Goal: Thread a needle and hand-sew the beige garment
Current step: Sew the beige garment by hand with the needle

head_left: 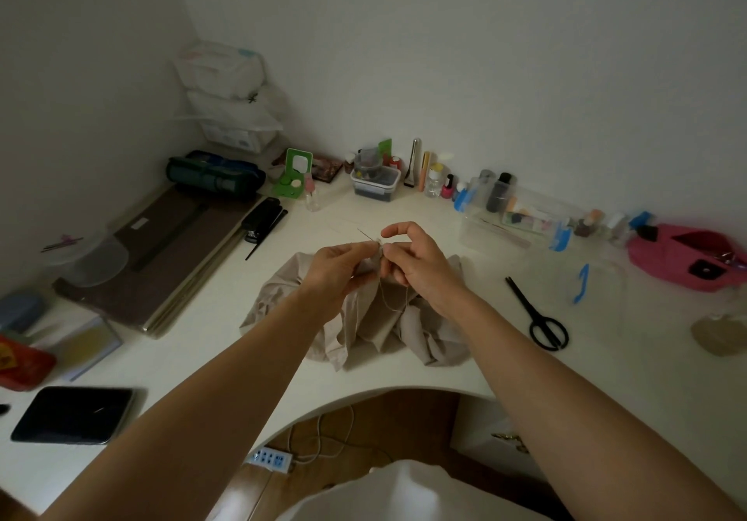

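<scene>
Both hands met just above the beige garment [376,330], which lay bunched on the counter [202,359]. Left hand [335,274] pinched the needle [365,235] low, long axis running up-left from the garment. Right hand [420,266], nearest the eye end, pinched the thread [388,298], slack looping onto the garment.

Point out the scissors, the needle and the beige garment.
scissors [534,310]: head view, on the blades near the pivot.
needle [366,234]: head view, middle of the bare shaft.
beige garment [376,332]: head view, on a fold between the forearms.
</scene>
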Demonstrator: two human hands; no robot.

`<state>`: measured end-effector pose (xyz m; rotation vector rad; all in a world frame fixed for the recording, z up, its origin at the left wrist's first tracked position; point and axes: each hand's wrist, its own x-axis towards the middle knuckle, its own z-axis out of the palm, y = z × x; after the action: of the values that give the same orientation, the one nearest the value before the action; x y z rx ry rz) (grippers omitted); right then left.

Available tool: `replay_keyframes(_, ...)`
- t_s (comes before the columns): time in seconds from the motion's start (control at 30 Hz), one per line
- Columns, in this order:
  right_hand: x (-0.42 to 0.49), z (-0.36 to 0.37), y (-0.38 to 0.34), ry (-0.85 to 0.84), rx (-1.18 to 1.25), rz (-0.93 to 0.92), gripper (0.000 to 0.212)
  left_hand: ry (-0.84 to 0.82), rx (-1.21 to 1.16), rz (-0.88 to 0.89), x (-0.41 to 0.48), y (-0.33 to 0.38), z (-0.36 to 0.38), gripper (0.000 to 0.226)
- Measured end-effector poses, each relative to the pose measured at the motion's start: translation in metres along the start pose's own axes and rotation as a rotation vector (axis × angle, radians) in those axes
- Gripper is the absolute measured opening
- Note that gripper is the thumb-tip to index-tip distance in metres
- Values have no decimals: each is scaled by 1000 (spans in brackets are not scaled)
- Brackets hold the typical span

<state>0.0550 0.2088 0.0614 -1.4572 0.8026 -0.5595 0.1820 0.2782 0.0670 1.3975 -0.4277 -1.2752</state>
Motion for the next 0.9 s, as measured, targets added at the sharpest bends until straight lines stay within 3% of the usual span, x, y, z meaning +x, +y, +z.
replay_keyframes(0.1, 1, 0, 1, 9, -66, -8, 15, 24, 97, 26, -1, 0, -1, 23)
replay_keyframes(0.27, 10, -4, 6, 188, -309, -106, 14, 65, 287, 84, -1, 4, 1, 13)
replay_keyframes(0.37, 11, -7, -2, 165, -279, -76, 25, 67, 403, 118, -2, 6, 2, 13)
replay_keyframes(0.67, 18, -5, -12, 104, -384, 2, 10, 9, 487, 126, 1, 10, 4, 33)
replay_keyframes(0.77, 17, -5, -13, 60, -413, 12, 10, 15, 541, 116, 2, 10, 5, 28)
replay_keyframes(0.9, 13, -5, -11, 106, -214, -70, 10, -10, 609, 62, 4, 14, 2, 11)
